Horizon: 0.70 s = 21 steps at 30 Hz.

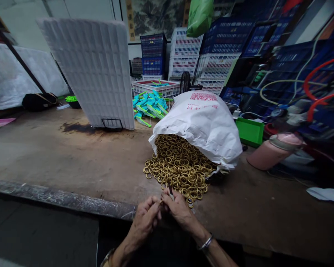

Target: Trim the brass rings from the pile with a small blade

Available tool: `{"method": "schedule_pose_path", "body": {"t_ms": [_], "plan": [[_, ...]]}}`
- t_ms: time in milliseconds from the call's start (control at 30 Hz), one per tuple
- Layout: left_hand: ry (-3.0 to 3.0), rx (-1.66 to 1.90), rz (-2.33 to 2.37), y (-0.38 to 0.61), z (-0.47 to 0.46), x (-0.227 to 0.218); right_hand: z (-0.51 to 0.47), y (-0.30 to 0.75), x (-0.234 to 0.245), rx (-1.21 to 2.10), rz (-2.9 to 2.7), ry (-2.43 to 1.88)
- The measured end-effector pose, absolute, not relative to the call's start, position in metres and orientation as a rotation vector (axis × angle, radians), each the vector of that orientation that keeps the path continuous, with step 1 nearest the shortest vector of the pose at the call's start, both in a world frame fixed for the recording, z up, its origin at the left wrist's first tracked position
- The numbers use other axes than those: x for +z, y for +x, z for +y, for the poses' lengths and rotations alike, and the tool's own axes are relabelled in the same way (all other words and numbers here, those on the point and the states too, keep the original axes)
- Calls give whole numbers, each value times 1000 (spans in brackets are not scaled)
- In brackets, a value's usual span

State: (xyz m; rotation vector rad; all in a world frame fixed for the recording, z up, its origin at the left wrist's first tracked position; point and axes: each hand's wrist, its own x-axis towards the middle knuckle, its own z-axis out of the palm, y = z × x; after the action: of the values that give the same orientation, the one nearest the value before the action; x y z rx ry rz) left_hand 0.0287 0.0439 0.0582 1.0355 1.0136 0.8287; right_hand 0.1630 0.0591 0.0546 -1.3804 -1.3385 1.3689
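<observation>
My left hand (147,215) is closed in a pinch on a small gold ring (161,202), mostly covered by the fingers. Close against it, my right hand (178,209) grips a slim knife-like tool (170,191) with a dark end and a grey part; its other end is hidden. Just beyond both hands, a heap of gold rings (180,170) spills out of a white woven sack (203,122) lying on its side, its mouth toward me. A single ring with a dark and silver middle (189,202) lies at the heap's near edge.
A tall white padded panel (94,70) stands on the table (58,159) at the left. Behind the sack are turquoise and green plastic parts (150,104) and stacked crates (183,48). To the right are a green tray (249,131) and a pink bottle (272,152).
</observation>
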Motion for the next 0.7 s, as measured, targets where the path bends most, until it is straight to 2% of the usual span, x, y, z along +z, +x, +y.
{"method": "schedule_pose_path", "body": {"t_ms": [267,533,700], "plan": [[799,813,941,35,43,59,56,169,48,1283,-1404,-1380],[930,803,1077,37,43,58,59,169,56,1142,-1513,-1446],[927,837,1095,35,43,61,56,172,44,839,-1729,-1593]]}}
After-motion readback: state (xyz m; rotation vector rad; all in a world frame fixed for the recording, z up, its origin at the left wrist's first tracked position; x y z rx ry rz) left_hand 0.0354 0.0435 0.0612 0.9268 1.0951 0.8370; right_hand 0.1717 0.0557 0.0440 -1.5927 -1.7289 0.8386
